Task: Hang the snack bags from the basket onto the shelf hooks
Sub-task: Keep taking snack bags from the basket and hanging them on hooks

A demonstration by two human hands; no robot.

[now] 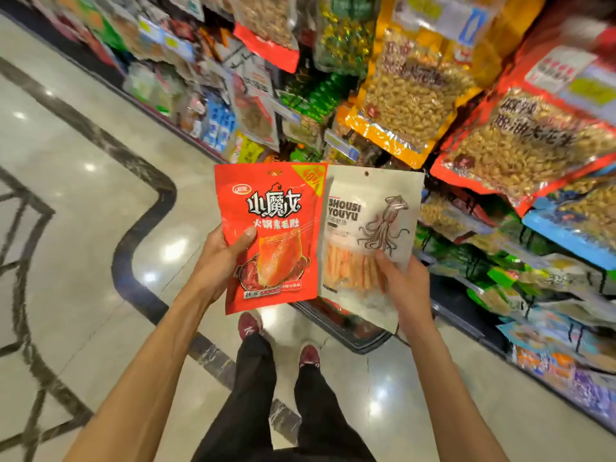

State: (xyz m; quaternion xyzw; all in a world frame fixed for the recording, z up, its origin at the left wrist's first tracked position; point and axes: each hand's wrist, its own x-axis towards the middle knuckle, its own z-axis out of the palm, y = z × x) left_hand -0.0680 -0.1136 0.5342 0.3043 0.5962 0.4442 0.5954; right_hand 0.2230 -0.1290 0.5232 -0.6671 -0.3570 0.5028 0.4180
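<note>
**Head view.** The left hand [216,258] is gripping a glossy red foil pouch [270,208] near its lower left edge. The thumb is curling over the printed front and the fingers are hidden behind. The right hand [405,288] is pinching a matte cream pouch [370,191] bearing a squid drawing. Its thumb is lying beside a clear window through which pale orange strips are showing; the other fingers are hidden behind the pack. Both pouches are flat, rectangular and upright at the frame's centre, the red one's right edge overlapping the cream one's left edge. A small round hang hole is showing at 12 o'clock on the cream pouch.

A dark basket [356,338] with a ridged rim is sitting on the floor at 6 o'clock from the cream pouch, largely hidden by it. From 12 to 4 o'clock, the shelf [466,323] is carrying crinkled transparent bags of peanuts, one yellow-bordered bag [410,91] and one red-bordered bag [520,141], both hanging tilted. At 9 o'clock, a polished stone floor [83,228] with dark curved inlay is reflecting lights.
</note>
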